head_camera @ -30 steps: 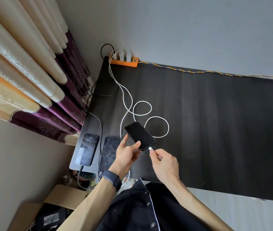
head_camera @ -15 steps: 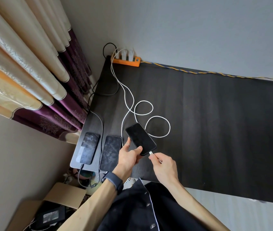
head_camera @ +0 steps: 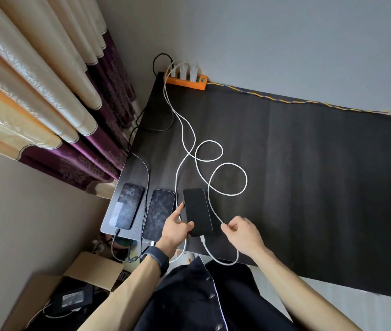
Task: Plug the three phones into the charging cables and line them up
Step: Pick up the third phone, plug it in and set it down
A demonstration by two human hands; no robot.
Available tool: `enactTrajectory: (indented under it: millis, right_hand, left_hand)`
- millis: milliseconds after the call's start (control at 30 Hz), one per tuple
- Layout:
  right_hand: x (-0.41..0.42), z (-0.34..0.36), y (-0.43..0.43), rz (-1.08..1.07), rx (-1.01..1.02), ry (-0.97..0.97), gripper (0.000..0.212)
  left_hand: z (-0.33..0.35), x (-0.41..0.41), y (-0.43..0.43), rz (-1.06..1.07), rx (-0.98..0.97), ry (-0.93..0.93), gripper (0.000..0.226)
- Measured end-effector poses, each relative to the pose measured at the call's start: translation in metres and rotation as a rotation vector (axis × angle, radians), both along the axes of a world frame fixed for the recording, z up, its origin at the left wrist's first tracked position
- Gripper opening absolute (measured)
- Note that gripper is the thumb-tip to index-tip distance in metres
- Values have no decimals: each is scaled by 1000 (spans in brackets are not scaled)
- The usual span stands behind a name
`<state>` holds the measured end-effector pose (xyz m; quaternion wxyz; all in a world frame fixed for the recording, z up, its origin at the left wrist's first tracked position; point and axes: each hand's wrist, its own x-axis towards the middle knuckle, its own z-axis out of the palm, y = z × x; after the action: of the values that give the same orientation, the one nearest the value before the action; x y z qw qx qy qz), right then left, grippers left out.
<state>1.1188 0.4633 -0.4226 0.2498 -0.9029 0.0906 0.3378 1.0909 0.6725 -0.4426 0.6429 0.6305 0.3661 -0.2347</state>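
Observation:
Three phones lie side by side near the front left corner of the dark table [head_camera: 309, 163]. The left phone [head_camera: 126, 206] and the middle phone [head_camera: 159, 213] each have a cable at their near end. The right phone [head_camera: 198, 211] is black, and a white cable [head_camera: 227, 168] is plugged into its near end. My left hand [head_camera: 174, 229] grips that phone's lower left edge between thumb and fingers. My right hand [head_camera: 243, 232] pinches the white cable just right of the phone. The cable loops over the table to the orange power strip [head_camera: 186, 81].
Chargers stand in the power strip at the table's back left corner, against the wall. Curtains [head_camera: 46, 103] hang to the left. A cardboard box [head_camera: 70, 290] with a black device sits on the floor below the table's corner. A striped cord [head_camera: 309, 101] runs along the back edge.
The white plug went into the black phone. The phone was turned and set down flat beside the middle phone. My right hand moved from the plug to the cable further along.

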Motion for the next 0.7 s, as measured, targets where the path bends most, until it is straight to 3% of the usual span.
enactTrajectory:
  millis: [100, 267, 533, 700]
  right_hand:
    - [-1, -16, 0, 124, -168, -12, 47]
    - [-2, -33, 1, 251, -279, 11, 32]
    - [3, -41, -14, 47, -347, -12, 32]
    - [5, -41, -9, -176, -312, -40, 29]
  left_hand:
    - [-14, -5, -4, -104, 31, 59, 77]
    - [-21, -11, -13, -355, 233, 142, 78]
    - [-16, -19, -37, -459, 608, 59, 62]
    - [-17, -17, -49, -533, 707, 115, 54]
